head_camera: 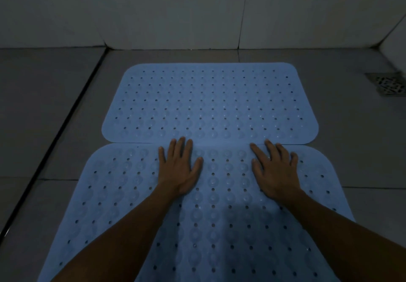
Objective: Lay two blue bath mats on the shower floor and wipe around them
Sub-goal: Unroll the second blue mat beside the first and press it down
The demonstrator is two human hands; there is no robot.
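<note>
The 2 blue bath mats lie flat on the tiled shower floor (55,128): near mat (219,226) meeting far mat (208,101) edge to edge. My left hand (179,168) and right hand (274,172) press the near mat's far edge, fingers spread. A floor drain (387,84) sits far right.

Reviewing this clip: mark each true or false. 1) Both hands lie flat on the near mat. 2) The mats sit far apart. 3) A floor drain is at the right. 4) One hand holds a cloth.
1) True: the left hand and right hand press flat on the near mat.
2) False: its far edge meets the far mat.
3) True: the floor drain sits at the right.
4) False: both hands hold nothing; no cloth shows.
</note>
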